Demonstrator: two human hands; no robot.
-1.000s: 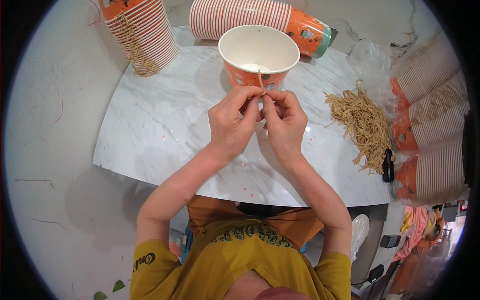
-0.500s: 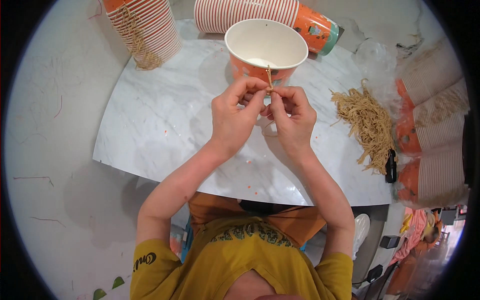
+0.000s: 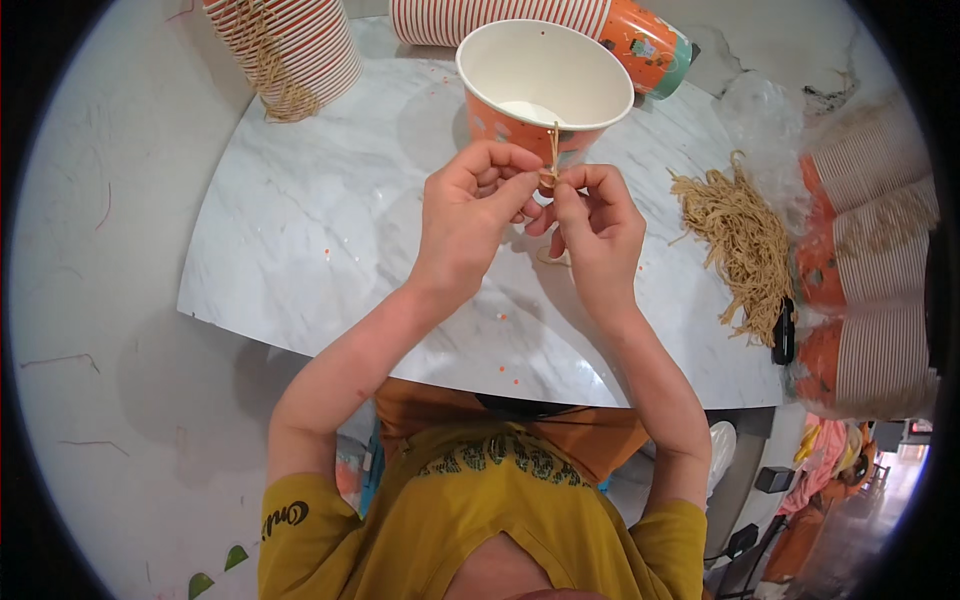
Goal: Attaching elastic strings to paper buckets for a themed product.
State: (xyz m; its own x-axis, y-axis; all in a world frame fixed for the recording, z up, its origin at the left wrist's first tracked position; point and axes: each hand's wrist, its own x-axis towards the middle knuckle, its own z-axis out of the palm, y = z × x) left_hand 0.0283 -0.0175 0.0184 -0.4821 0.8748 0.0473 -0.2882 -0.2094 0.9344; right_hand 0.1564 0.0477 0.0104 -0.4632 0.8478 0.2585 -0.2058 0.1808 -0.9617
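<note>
An orange paper bucket (image 3: 492, 118) with a white inside stands open side up in front of me. From a hole near its rim hangs a tan cord (image 3: 555, 146), doubled into a narrow loop. My left hand (image 3: 462, 222) pinches the cord just below the bucket from the left side. On the other side, my right hand (image 3: 603, 228) pinches it too, thumb against forefinger. Between the fingertips sits a small brownish knot or bead (image 3: 546, 181), too small to make out. A loose curl of cord shows beneath the right fingers.
A pile of tan cords (image 3: 745, 250) lies on the right of the marbled table (image 3: 290, 230), beside a black object (image 3: 784, 332). Bagged stacks of orange cups (image 3: 880, 260) line the right edge. One bucket stack (image 3: 300, 60) stands back left; another (image 3: 640, 45) lies behind the bucket.
The bucket and both hands have shifted slightly rightward in view. My fingertips have drawn a little apart at the cord, showing more of the small knot or bead.
</note>
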